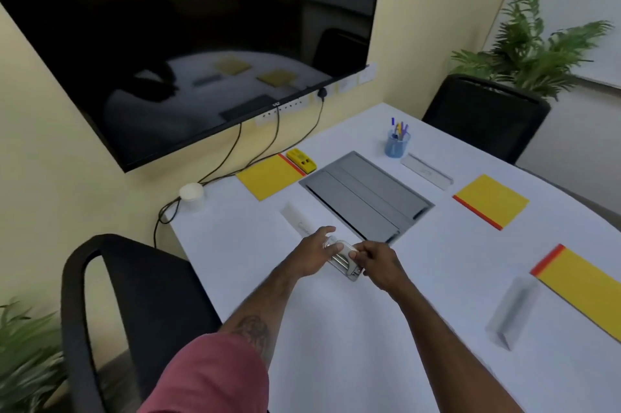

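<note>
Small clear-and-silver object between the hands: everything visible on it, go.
The small clear-and-silver object looks like a transparent plastic shell over shiny metal bars, with a darker fitting at its near end; blur hides more. It sits slanted low over the white table, beside the grey recessed panel. The left hand grips its far end, thumb on top; the right hand pinches its near side.

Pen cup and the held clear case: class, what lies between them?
A grey recessed panel lies between pen cup and clear case, in the head view.
</note>
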Demonstrator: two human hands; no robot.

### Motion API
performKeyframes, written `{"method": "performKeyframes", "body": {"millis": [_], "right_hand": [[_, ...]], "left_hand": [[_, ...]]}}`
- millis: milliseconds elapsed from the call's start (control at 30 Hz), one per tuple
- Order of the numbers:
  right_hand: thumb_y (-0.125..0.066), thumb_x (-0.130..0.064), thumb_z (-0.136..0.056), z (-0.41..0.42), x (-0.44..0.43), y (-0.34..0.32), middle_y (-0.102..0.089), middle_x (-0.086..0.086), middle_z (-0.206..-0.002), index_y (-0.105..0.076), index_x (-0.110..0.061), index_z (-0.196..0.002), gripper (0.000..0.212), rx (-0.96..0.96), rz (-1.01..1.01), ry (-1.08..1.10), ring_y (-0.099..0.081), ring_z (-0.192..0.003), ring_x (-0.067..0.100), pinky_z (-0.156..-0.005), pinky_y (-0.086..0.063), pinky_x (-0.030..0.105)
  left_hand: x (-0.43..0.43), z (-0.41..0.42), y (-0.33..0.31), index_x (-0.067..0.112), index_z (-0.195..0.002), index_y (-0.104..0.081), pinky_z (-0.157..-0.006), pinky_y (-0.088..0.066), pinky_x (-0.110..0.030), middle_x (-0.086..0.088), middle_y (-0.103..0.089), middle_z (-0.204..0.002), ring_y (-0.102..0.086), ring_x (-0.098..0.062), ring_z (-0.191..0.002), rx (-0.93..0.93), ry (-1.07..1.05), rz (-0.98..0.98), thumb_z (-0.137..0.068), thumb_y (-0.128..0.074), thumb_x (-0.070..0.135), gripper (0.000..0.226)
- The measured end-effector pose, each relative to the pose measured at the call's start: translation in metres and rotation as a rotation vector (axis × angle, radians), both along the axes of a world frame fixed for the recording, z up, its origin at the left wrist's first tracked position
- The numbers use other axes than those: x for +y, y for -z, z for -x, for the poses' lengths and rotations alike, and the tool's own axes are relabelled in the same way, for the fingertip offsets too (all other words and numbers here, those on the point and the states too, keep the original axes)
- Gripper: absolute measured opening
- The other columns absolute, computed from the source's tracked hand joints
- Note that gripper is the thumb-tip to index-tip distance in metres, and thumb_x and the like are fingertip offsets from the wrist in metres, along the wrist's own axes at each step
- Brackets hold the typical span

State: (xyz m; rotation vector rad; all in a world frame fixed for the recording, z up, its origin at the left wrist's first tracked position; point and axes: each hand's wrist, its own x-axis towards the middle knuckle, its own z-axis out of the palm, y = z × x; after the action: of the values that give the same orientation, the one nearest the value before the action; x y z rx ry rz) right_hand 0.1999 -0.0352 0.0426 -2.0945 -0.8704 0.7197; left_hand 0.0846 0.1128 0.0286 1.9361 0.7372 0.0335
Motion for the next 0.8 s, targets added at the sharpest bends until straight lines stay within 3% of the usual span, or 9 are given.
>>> {"method": "performKeyframes", "body": {"millis": [133,267,400,533,633,800], "right_hand": [[-0.063,-0.019,-0.094,-0.001,0.072,0.004,-0.059,0.001,-0.069,-0.072,-0.007,-0.089,0.016,0.026,0.002,-0.005,-0.055,-0.069,0.018,-0.073,-0.051,0.039],[-0.064,-0.022,-0.094,-0.015,0.13,0.014,-0.068,0.01,-0.078,-0.073,-0.009,-0.094,0.016,0.087,-0.006,0.055,-0.062,-0.076,0.021,-0.084,-0.055,0.046],[-0.066,-0.025,-0.092,-0.037,0.177,0.024,-0.071,0.017,-0.082,-0.071,-0.01,-0.085,0.016,0.127,-0.05,0.16,-0.062,-0.076,0.024,-0.084,-0.055,0.053],[-0.067,-0.023,-0.092,-0.062,0.22,0.039,-0.073,0.015,-0.087,-0.072,-0.011,-0.089,0.013,0.197,-0.09,0.233,-0.069,-0.083,0.032,-0.082,-0.056,0.058],[-0.065,-0.021,-0.093,-0.084,0.251,0.052,-0.072,0.013,-0.084,-0.072,-0.014,-0.086,0.012,0.208,-0.121,0.255,-0.068,-0.08,0.029,-0.081,-0.057,0.058],[-0.064,-0.022,-0.093,-0.121,0.298,0.073,-0.073,0.018,-0.093,-0.073,-0.01,-0.091,0.014,0.184,-0.144,0.317,-0.069,-0.093,0.037,-0.085,-0.056,0.055]], "left_hand": [[0.072,0.006,0.006,0.025,-0.146,-0.039,-0.088,-0.042,-0.028,-0.008,-0.055,-0.137,-0.055,-0.019,-0.114,0.02,-0.023,-0.02,-0.096,-0.056,0.048,0.058],[0.137,0.005,0.02,0.016,-0.143,-0.044,-0.099,-0.045,-0.034,-0.011,-0.056,-0.137,-0.055,-0.025,-0.122,0.043,-0.088,-0.133,-0.099,-0.053,0.039,0.051],[0.189,0.008,0.048,0.013,-0.149,-0.036,-0.11,-0.037,-0.046,-0.013,-0.039,-0.151,-0.037,-0.031,-0.137,0.175,-0.107,-0.437,-0.101,-0.047,0.038,0.055],[0.224,0.007,0.083,0.012,-0.155,-0.024,-0.113,-0.031,-0.048,-0.014,-0.021,-0.161,-0.022,-0.031,-0.147,0.334,-0.048,-0.627,-0.102,-0.039,0.044,0.063],[0.241,0.006,0.114,0.013,-0.156,-0.017,-0.118,-0.025,-0.05,-0.014,-0.012,-0.164,-0.013,-0.03,-0.151,0.405,-0.026,-0.699,-0.102,-0.036,0.047,0.067],[0.251,0.006,0.167,0.018,-0.158,-0.005,-0.12,-0.015,-0.054,-0.011,0.002,-0.166,0.001,-0.029,-0.153,0.446,-0.037,-0.716,-0.102,-0.03,0.052,0.071]]}}
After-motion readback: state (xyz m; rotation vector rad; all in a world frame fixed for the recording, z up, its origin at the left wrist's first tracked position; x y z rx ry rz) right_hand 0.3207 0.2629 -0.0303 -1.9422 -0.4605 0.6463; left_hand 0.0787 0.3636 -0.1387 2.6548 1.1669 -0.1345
